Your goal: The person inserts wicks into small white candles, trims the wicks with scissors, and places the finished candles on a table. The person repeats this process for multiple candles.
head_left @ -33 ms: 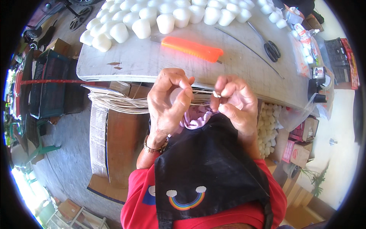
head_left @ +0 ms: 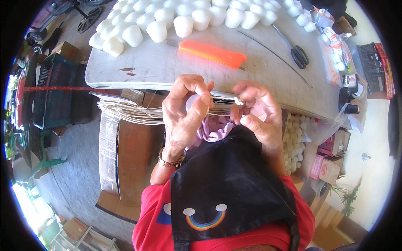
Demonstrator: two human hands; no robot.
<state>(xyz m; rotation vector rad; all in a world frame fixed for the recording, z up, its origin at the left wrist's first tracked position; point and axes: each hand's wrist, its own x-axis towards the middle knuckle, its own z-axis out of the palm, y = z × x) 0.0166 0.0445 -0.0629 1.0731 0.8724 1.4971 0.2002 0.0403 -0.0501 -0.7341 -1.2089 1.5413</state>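
My left hand (head_left: 184, 109) is closed around a small white foam cup (head_left: 192, 101), held just in front of the grey table's near edge (head_left: 138, 83). My right hand (head_left: 256, 112) pinches a small white bit (head_left: 238, 101) between thumb and fingertips, right beside the left hand. Thin pale strings (head_left: 130, 112) run from a bundle on the left to my hands. Under both hands lie a lilac cloth (head_left: 215, 129) and a black apron with a rainbow patch (head_left: 226, 184).
Several white foam cups (head_left: 184, 19) stand in rows at the table's far side. An orange-handled knife (head_left: 211, 53), a long wire (head_left: 276, 56) and black scissors (head_left: 299, 54) lie on the table. Cardboard boxes (head_left: 134, 154) stand below, a box of small foam pieces (head_left: 293, 142) at right, dark crates (head_left: 54, 92) at left.
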